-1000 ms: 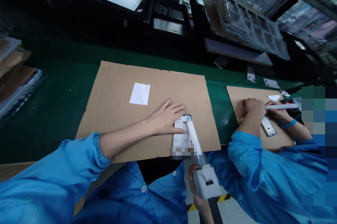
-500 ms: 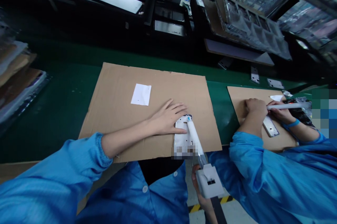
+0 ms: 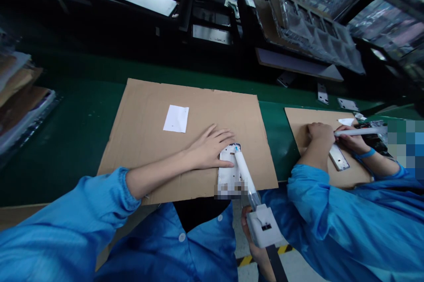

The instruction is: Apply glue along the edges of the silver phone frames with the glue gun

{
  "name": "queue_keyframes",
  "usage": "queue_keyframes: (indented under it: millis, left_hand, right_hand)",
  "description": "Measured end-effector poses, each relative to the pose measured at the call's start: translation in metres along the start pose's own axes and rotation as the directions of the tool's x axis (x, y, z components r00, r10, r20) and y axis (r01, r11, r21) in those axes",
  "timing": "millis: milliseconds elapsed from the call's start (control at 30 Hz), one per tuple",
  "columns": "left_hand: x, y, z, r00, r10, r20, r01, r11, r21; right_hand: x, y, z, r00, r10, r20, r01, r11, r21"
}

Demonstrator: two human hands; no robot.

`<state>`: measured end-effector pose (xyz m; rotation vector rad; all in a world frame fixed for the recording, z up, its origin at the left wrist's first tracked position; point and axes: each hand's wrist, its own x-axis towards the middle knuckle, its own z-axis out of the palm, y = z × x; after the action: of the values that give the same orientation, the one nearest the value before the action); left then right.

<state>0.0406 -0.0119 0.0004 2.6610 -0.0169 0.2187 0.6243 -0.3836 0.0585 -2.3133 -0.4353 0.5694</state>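
Left hand (image 3: 215,147) is lying flat, fingers spread, grasping nothing, thumb resting across the white plate (image 3: 228,176). Plate is sitting just right of that palm, partly under it. Right hand (image 3: 256,251), partly hidden, is gripping the white tool (image 3: 245,169) by its boxy end; tool's tip is sitting at the plate's far end, just beside left fingers. Cardboard (image 3: 149,118) is lying beneath left hand, paper (image 3: 176,118) beyond it, leftward.

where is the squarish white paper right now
In the head view, the white paper lies left of centre on the larger cardboard, farther away and to the left of the left hand.
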Motion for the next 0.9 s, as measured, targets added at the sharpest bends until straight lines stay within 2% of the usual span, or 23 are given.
queue_keyframes:
  millis: [133, 333, 433, 667, 900]
  left_hand:
    - [0.000, 0.000, 0.000, 1.000, 0.000, 0.001, 0.000, 1.000, -0.005]
    - [0.000, -0.002, 0.002, 1.000, 0.003, -0.014, -0.003, 1.000, -0.011]
    - [0.000, -0.002, 0.003, 1.000, 0.001, -0.019, -0.002, 1.000, -0.018]
    - [0.001, -0.003, 0.003, 1.000, 0.004, -0.014, -0.005, 1.000, -0.020]
    - [0.001, -0.004, 0.004, 1.000, 0.006, -0.021, -0.006, 1.000, -0.030]
  right_hand:
    - [0.006, 0.003, -0.003, 1.000, -0.013, 0.004, 0.013, 1.000, 0.023]
    - [0.016, -0.002, 0.005, 0.992, 0.019, -0.122, -0.007, 0.995, 0.098]
    - [0.016, -0.003, 0.009, 0.989, 0.031, -0.147, -0.006, 0.986, 0.168]
    - [0.011, -0.004, 0.010, 0.991, -0.003, -0.136, 0.041, 0.959, 0.280]
    - [0.004, -0.013, 0.016, 0.990, -0.050, -0.132, 0.085, 0.960, 0.268]
